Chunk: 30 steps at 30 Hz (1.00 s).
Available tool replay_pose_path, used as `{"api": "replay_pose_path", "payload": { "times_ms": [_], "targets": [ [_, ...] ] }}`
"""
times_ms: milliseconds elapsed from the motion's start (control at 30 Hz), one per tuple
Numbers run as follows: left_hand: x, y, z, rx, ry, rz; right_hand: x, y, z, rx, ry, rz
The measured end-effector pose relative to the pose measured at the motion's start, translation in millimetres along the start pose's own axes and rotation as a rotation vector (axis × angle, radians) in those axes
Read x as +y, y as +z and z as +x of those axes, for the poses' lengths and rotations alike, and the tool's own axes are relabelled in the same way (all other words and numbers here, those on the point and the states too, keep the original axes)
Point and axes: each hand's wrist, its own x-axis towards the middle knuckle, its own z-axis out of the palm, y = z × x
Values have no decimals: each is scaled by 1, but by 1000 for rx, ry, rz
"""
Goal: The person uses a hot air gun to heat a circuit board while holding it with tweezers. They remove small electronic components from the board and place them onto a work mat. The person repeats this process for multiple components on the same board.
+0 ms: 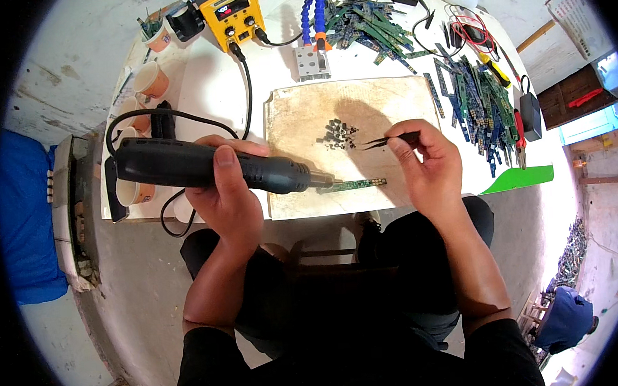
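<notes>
My left hand [229, 186] is wrapped round a black hot air gun [177, 164], held level with its metal nozzle pointing right. Below and beyond the nozzle tip lies a narrow green circuit board strip [364, 184] near the front of a worn tan work board [298, 110]. My right hand [425, 160] pinches dark tweezers [382, 142], whose tips point left and stand slightly apart with nothing visible between them. A small heap of dark and silvery chips [339, 134] lies on the board, just left of the tweezer tips.
A yellow rework station [231, 20] stands at the back left, its cable looping to the gun. Paper cups [151, 81] line the left side. Piles of circuit strips [484, 106] lie right and at the back [367, 25]. Pliers [520, 139] lie at far right; a blue flexible hose [307, 17] rises behind.
</notes>
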Motion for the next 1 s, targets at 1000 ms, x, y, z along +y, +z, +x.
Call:
{"api": "replay_pose_path", "payload": {
  "times_ms": [1000],
  "targets": [
    [-2, 0, -4, 3, -29, 12, -3, -26, 7, -108, 193, 115]
  ]
}}
